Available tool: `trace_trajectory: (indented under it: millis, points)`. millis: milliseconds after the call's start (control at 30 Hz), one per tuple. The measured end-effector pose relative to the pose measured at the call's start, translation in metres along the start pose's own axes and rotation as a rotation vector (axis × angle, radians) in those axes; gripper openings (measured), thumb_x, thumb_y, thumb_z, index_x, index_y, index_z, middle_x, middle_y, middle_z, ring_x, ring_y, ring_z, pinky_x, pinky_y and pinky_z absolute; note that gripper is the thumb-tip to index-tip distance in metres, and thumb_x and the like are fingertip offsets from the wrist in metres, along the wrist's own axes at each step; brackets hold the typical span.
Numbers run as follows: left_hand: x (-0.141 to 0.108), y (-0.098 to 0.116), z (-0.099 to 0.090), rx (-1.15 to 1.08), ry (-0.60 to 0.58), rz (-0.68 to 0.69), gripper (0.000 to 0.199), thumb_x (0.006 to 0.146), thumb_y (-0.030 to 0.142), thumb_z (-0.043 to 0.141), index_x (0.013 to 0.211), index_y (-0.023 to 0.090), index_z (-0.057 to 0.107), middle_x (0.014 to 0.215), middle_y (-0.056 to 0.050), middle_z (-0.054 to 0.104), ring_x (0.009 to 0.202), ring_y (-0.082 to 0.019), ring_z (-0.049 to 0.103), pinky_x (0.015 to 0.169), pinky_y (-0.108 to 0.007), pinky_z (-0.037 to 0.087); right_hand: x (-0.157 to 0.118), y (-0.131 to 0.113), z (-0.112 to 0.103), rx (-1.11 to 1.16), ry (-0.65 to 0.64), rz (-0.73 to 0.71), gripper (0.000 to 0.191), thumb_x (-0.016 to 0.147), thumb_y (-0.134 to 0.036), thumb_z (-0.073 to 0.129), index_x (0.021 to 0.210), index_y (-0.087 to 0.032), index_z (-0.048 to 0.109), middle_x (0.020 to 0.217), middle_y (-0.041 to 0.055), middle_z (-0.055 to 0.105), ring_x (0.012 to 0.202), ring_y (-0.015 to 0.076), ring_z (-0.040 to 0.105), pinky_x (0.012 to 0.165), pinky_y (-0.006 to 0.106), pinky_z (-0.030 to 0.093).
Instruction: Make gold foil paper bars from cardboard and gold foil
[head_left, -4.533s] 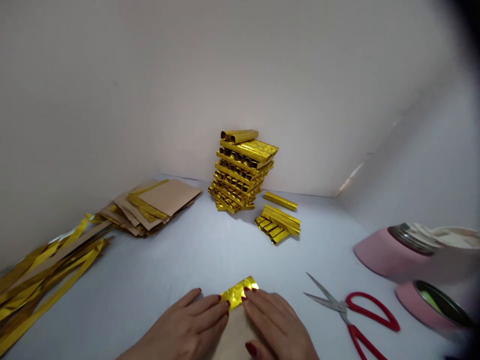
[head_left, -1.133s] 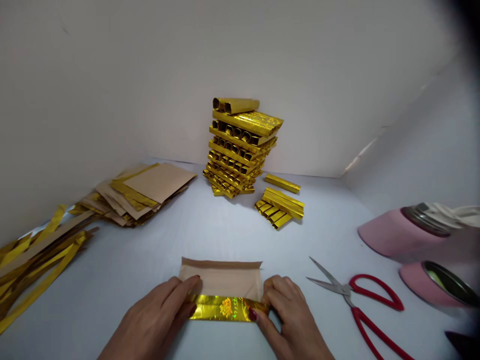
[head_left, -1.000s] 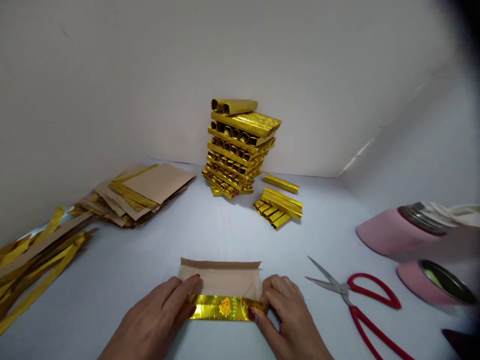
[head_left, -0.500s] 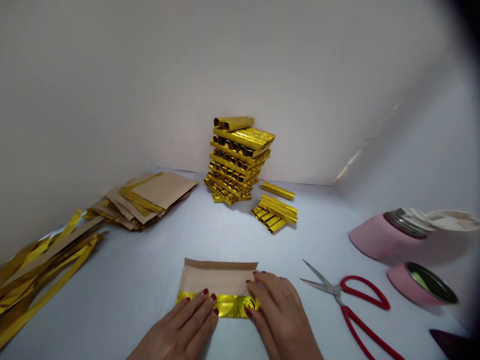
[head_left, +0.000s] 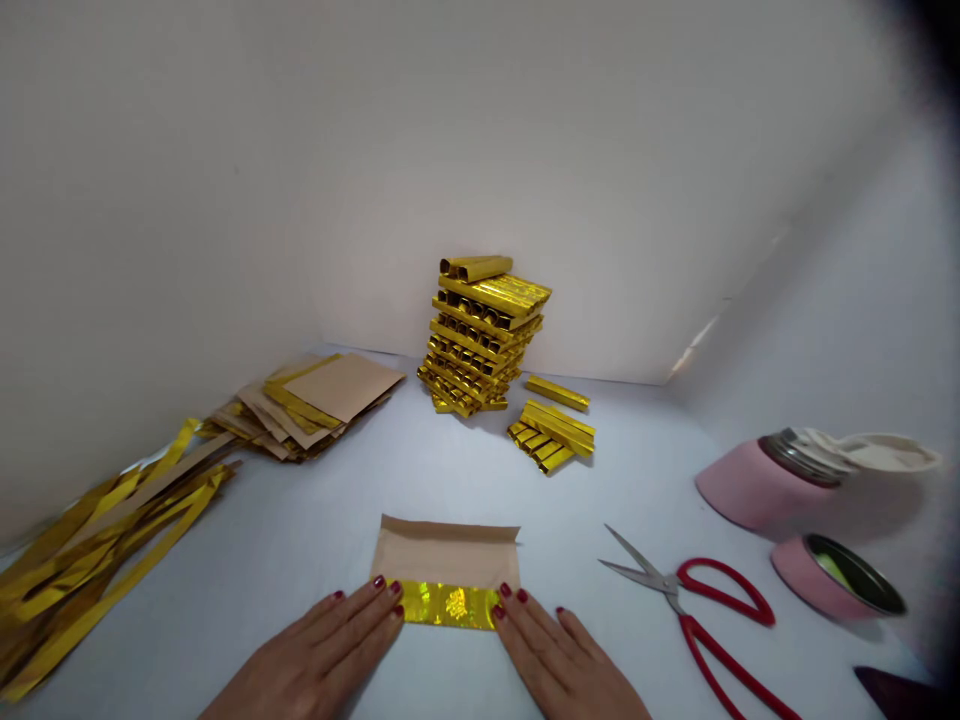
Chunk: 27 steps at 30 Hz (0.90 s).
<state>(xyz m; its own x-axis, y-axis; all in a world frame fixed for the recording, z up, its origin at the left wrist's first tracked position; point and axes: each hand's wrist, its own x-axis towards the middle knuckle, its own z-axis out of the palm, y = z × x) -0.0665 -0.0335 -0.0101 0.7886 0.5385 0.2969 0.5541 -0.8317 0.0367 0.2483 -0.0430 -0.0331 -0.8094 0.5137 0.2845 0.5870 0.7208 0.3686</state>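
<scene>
Where paper (head_left: pixel 448 556) lies, bluish tabletop (head_left: pixel 442 475), pale walls (head_left: pixel 600 200)

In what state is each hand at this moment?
Left hand: open, touching the left end of the folded paper.
Right hand: open, touching the paper's right end.

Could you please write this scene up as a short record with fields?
Left hand: laid flat, fingertips on the left end of the gold band
Right hand: laid flat, fingertips at the band's right end
Paper sheet: tan, gold band along its near side, far edge creased
Back: tall stack of gold tubes, smaller pile to its right
Left side: tan and gold sheets, loose strips
Right side: open scissors, pink bottle, pink cup
</scene>
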Motion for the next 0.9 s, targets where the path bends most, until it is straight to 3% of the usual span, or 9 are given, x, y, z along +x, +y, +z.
trace_trajectory:
  millis: [167,300,367,433,500,600,733,800,900]
  points:
    - [0.015,0.006,0.002,0.034,0.083,-0.079,0.027,0.098,0.033,0.042,0.111,0.020,0.062,0.110,-0.005,0.070,0.097,-0.020,0.067,0.082,-0.028,0.054,-0.005,0.002,-0.001,0.065,0.060,0.035,0.050,0.093,-0.053,0.040,0.122,-0.016,0.059,0.118,0.0058,0.067,0.104,0.0174,0.063,0.075,0.027,0.054]
    - [0.047,0.013,0.007,0.045,-0.042,-0.140,0.028,0.093,0.009,0.037,0.080,0.018,0.060,0.079,-0.005,0.066,0.072,-0.021,0.064,0.067,-0.036,0.054,0.001,0.001,-0.002,0.036,0.090,0.036,0.049,0.095,-0.052,0.037,0.118,-0.017,0.061,0.116,0.0051,0.068,0.102,0.0171,0.064,0.074,0.027,0.053]
    - [0.061,0.013,0.008,0.100,-0.016,-0.156,0.024,0.087,0.003,0.040,0.094,0.016,0.060,0.102,-0.011,0.066,0.091,-0.026,0.062,0.077,-0.042,0.051,0.002,0.001,-0.002,-0.022,0.100,0.019,0.050,0.095,-0.053,0.035,0.113,-0.016,0.064,0.114,0.0038,0.069,0.099,0.0165,0.065,0.071,0.027,0.053]
    - [0.071,0.010,0.008,0.177,0.061,-0.145,0.041,0.083,0.000,0.039,0.120,0.014,0.051,0.128,-0.017,0.054,0.117,-0.032,0.051,0.088,-0.050,0.046,0.001,0.000,-0.001,-0.059,0.107,0.015,0.052,0.095,-0.054,0.033,0.113,-0.017,0.064,0.114,0.0019,0.069,0.098,0.0155,0.066,0.069,0.026,0.054]
    - [0.077,0.007,0.009,0.219,0.097,-0.156,0.061,0.077,-0.005,0.036,0.136,0.012,0.035,0.139,-0.019,0.044,0.129,-0.035,0.038,0.093,-0.054,0.042,0.000,0.000,0.002,-0.070,0.118,0.021,0.050,0.096,-0.053,0.031,0.114,-0.018,0.063,0.115,0.0000,0.068,0.097,0.0146,0.066,0.069,0.026,0.054]
    - [0.081,0.006,0.009,0.160,0.014,-0.225,0.077,0.064,-0.006,0.037,0.139,0.005,0.027,0.138,-0.022,0.045,0.129,-0.034,0.040,0.094,-0.056,0.042,-0.004,-0.001,0.007,-0.085,0.122,0.021,0.040,0.099,-0.040,0.032,0.115,-0.020,0.062,0.116,-0.0023,0.068,0.098,0.0138,0.066,0.069,0.027,0.055]
    - [0.076,0.006,0.013,0.039,-0.094,-0.216,0.056,0.071,-0.003,0.040,0.125,0.009,0.047,0.120,-0.016,0.063,0.110,-0.029,0.060,0.094,-0.055,0.044,-0.006,-0.001,0.011,-0.103,0.105,0.017,0.033,0.096,-0.027,0.037,0.118,-0.020,0.060,0.119,-0.0029,0.066,0.101,0.0134,0.065,0.071,0.026,0.056]
    - [0.069,0.005,0.019,0.018,-0.057,-0.170,0.045,0.076,-0.002,0.041,0.116,0.015,0.054,0.118,-0.012,0.065,0.108,-0.026,0.062,0.091,-0.049,0.049,-0.006,-0.002,0.011,-0.098,0.082,0.020,0.033,0.095,-0.026,0.038,0.120,-0.019,0.058,0.122,-0.0027,0.064,0.103,0.0131,0.064,0.072,0.025,0.055]
    - [0.057,0.004,0.033,0.084,0.097,-0.088,0.045,0.080,-0.001,0.040,0.120,0.014,0.053,0.126,-0.011,0.060,0.116,-0.027,0.057,0.089,-0.041,0.053,-0.007,-0.001,0.011,-0.084,0.084,0.030,0.032,0.095,-0.025,0.039,0.120,-0.020,0.059,0.122,-0.0029,0.064,0.103,0.0127,0.064,0.073,0.024,0.054]
